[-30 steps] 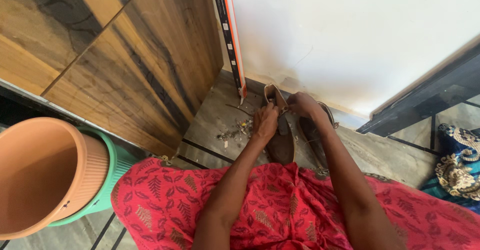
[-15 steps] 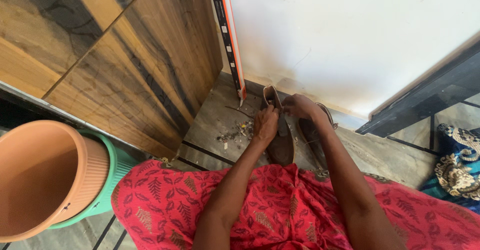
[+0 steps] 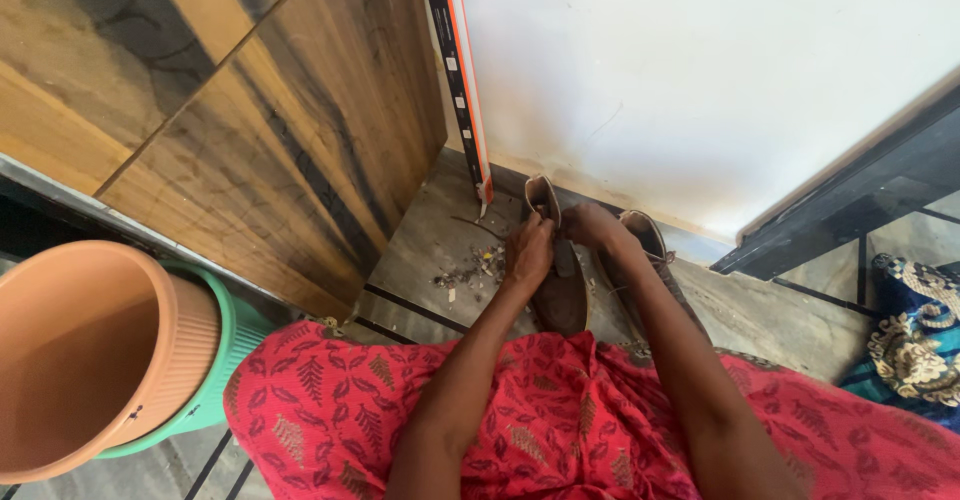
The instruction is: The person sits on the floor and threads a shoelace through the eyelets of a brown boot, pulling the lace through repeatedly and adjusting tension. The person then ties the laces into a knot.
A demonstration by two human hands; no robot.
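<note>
Brown shoe lies on the grey floor tiles in the corner, toe toward me, heel end near the white wall. I see both hands on it at the lace area. Left hand is curled tight, fingers pinched down on the upper part of the shoe, seemingly gripping a lace, though the lace itself is too small to make out. Right hand is also closed narrow, fingers bent in and touching the same shoe just beside the left hand; I can't tell exactly what it pinches. Second brown shoe sits just beside the first, on the right, partly hidden by my right forearm. Small pile of dirt and debris lies on the tile left of the shoe. Orange-and-black strip leans in the corner between the wood-pattern panel and the wall. Terracotta pot sits nested in a green pot at far left. Red patterned cloth covers my lap. Patterned blue fabric at right edge.
</note>
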